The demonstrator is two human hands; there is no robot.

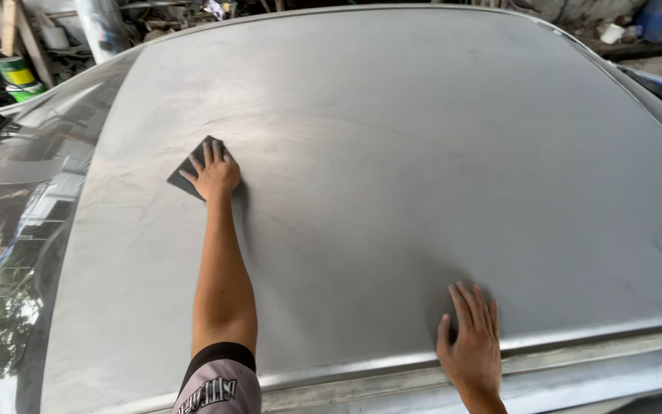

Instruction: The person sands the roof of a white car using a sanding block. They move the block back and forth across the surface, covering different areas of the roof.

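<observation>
Nearest, the right hand (470,346) rests flat, fingers spread, grasping nothing; the left hand (214,173) presses dark sandpaper (190,170) on the dull car roof (423,153), perhaps unevenly, risking gouges.

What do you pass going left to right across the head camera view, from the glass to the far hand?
Car window glass → dark sanding sheet → left hand pressing it flat → bare grey car roof → right hand resting by the roof edge.
</observation>
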